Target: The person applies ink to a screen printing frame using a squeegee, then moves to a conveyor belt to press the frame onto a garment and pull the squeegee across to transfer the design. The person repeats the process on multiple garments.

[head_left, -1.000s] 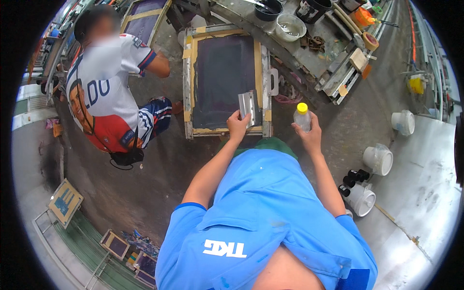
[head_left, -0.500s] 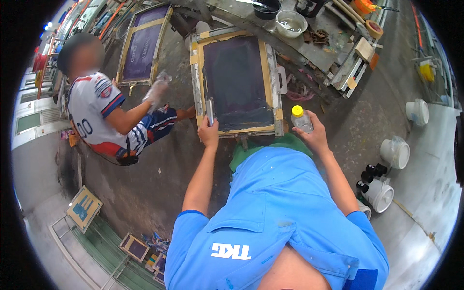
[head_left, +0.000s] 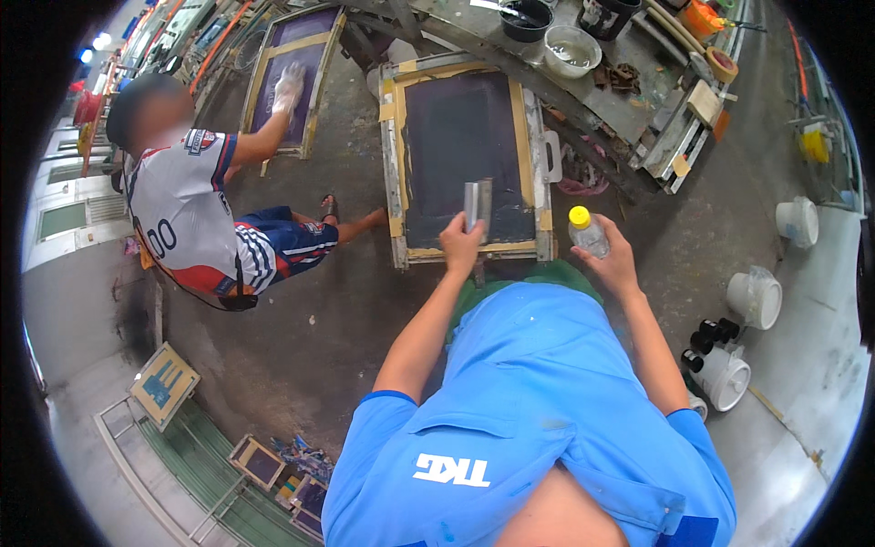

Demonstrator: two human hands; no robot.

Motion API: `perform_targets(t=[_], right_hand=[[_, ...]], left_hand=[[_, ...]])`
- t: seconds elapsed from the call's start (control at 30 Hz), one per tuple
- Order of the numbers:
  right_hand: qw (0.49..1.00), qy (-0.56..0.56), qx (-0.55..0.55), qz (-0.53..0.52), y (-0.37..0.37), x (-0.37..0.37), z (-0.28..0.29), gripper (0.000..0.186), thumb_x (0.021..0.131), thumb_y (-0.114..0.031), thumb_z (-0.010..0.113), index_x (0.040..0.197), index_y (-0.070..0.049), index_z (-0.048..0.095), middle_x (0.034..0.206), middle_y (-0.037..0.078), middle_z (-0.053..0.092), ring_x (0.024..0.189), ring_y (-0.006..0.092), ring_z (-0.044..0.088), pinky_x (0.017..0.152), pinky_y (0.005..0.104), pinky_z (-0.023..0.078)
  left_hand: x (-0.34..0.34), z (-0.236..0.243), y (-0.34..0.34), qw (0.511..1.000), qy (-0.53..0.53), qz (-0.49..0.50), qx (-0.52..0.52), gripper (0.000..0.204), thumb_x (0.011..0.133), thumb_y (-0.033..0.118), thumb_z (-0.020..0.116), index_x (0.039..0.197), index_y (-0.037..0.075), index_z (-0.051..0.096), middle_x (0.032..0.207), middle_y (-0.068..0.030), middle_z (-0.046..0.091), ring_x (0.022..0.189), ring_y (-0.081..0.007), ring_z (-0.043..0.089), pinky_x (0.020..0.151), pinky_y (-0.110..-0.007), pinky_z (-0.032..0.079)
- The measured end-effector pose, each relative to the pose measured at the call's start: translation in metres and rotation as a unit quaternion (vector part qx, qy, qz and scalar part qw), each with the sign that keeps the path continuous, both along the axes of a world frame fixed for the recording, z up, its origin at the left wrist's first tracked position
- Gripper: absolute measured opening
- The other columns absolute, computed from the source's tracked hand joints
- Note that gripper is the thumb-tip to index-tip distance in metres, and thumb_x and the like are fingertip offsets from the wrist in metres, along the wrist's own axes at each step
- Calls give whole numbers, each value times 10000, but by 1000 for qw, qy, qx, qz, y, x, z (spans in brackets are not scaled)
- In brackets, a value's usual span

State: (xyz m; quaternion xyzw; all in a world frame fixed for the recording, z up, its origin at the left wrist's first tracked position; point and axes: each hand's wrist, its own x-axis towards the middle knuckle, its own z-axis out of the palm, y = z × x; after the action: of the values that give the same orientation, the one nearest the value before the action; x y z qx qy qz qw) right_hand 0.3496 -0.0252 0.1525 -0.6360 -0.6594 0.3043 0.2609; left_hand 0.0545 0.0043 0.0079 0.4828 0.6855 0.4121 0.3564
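Note:
My left hand point(head_left: 461, 240) grips a short silver metal blade tool point(head_left: 477, 202) over the lower part of a framed screen point(head_left: 460, 137), whose dark mesh is bordered by tan tape. Right of that frame, my right hand point(head_left: 609, 248) is closed round a clear plastic bottle point(head_left: 591, 235) with a yellow cap. The bottle is held upright, apart from the screen. Dark smears cover much of the mesh.
A co-worker point(head_left: 182, 210) at left works with a gloved hand on another purple screen point(head_left: 303, 55). A cluttered metal table point(head_left: 638, 118) holds bowls, tape rolls and tools. White buckets point(head_left: 795, 221) stand along the right. Smaller screens point(head_left: 164, 383) lie lower left.
My left hand went leftward, then back right with the metal tool. The co-worker's gloved hand has moved up onto the other screen. The screens and table appear shifted rightward in the view.

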Motion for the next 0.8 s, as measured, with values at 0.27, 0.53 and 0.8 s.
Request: perform_targets(t=[0.27, 0.53, 0.8], right_hand=[[1000, 21, -1, -13, -15, -3, -18, 653, 763, -224, 845, 1310, -41, 537, 1195, 151, 658, 1111, 279, 649, 940, 366, 502], [999, 36, -5, 9, -8, -16, -18, 682, 746, -290, 846, 1308, -41, 549, 1268, 142, 633, 1162, 317, 619, 978, 396, 498], [1000, 19, -1, -14, -8, -3, -13, 675, 750, -252, 847, 1309, -31, 540, 1201, 161, 658, 1123, 285, 646, 957, 372, 493]], left_hand=[[-117, 10, 3, 967, 243, 45, 58, 199, 796, 181, 715, 901, 25, 648, 767, -196, 646, 705, -373, 660, 639, -456, 503], [-63, 13, -5, 993, 100, 46, -44, 287, 801, 141, 710, 1067, 36, 706, 684, -110, 624, 632, -184, 639, 629, -337, 498], [-102, 14, -15, 971, 218, -87, 47, 362, 730, 85, 703, 1090, 115, 724, 858, -92, 709, 749, -254, 675, 712, -368, 522]])
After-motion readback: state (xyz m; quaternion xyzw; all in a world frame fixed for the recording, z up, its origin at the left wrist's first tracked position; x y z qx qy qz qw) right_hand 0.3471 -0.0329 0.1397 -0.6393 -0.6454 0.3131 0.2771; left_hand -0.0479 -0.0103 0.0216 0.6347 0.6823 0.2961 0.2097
